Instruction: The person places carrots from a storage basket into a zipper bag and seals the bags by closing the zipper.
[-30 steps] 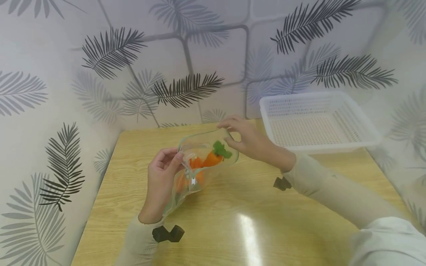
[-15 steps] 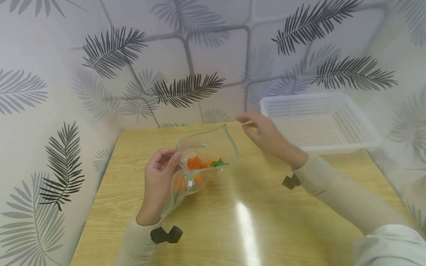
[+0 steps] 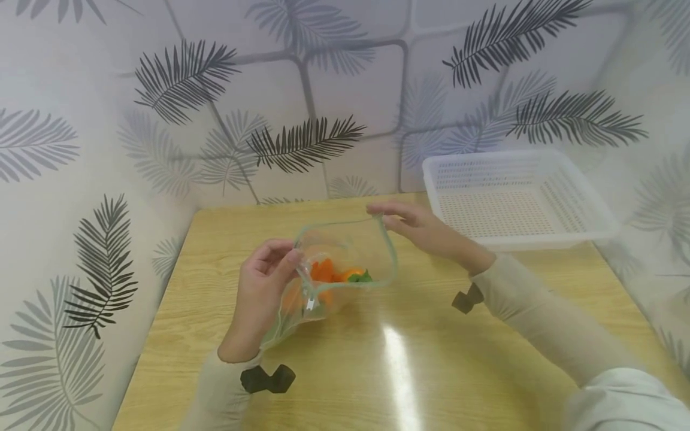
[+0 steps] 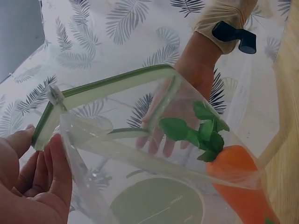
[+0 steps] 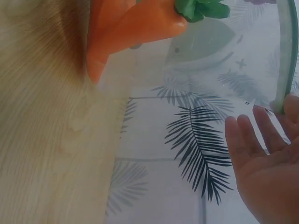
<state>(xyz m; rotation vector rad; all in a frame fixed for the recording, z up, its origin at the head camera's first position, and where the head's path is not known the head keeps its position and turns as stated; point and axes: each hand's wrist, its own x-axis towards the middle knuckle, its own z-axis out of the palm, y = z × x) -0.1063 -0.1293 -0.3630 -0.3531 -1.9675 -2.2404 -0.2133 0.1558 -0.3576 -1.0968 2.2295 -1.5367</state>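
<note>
A clear zip bag (image 3: 350, 286) with a green rim stands with its mouth spread wide. Orange carrots (image 3: 323, 272) lie inside it, one with green leaves (image 4: 210, 135) at its top. My left hand (image 3: 261, 281) pinches the bag's left end near the zip slider, between thumb and fingers. At the far right corner of the mouth, my right hand (image 3: 426, 230) holds the rim between thumb and forefinger. Its other fingers (image 5: 245, 140) stay extended beside the bag in the right wrist view. A green printed patch marks the bag's side.
A white perforated plastic basket (image 3: 523, 206) stands at the back right of the wooden table (image 3: 458, 365). Behind the table rises a wall (image 3: 350, 90) covered with a leaf pattern. Black devices (image 3: 268, 379) are strapped at both wrists.
My right hand left the bag's far corner, drew back to the right, then returned to the rim. The leafy carrot has dropped lower inside the bag. My left hand keeps its grip.
</note>
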